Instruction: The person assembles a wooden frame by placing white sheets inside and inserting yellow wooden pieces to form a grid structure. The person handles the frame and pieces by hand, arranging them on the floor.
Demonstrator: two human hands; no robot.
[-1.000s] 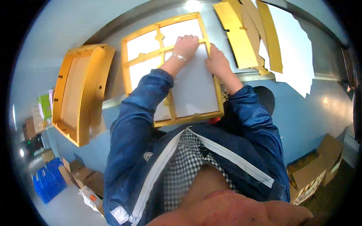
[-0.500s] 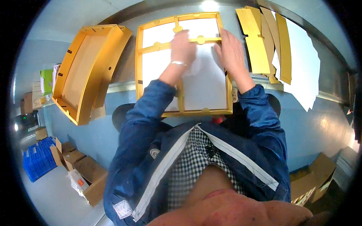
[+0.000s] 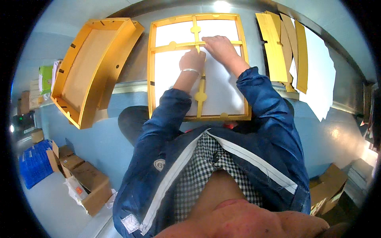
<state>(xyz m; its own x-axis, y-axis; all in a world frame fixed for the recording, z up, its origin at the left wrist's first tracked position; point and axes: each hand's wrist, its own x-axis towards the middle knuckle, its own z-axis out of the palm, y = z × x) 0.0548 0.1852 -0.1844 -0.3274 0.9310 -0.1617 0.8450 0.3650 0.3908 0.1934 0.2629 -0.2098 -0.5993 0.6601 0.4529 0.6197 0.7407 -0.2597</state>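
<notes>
We are working over a shallow yellow tray (image 3: 151, 81), which is lying in front of us with its far part over a grey bench (image 3: 135, 65) and its near end reaching past the bench's front edge. Inside it, a yellow lengthwise strip (image 3: 202, 84) and a yellow cross strip (image 3: 184, 47), both bearing round tabs, are crossing above a white lining (image 3: 170, 75). Our left hand (image 3: 192, 60) is curling over the lengthwise strip just on our side of the crossing, while our right hand (image 3: 222, 48) is reaching in with fingers stretched toward that crossing. The fingertips are partly hidden, so we cannot tell whether either hand is gripping a strip or merely pressing.

To the left, a second yellow box (image 3: 108, 65) with a brown inside is standing apart from the tray. To the right, flat yellow pieces (image 3: 274, 51) are lying beside brown card (image 3: 286, 59) and white sheets (image 3: 319, 67). Lower left, a blue stack (image 3: 35, 162) is standing near open cartons (image 3: 89, 174).
</notes>
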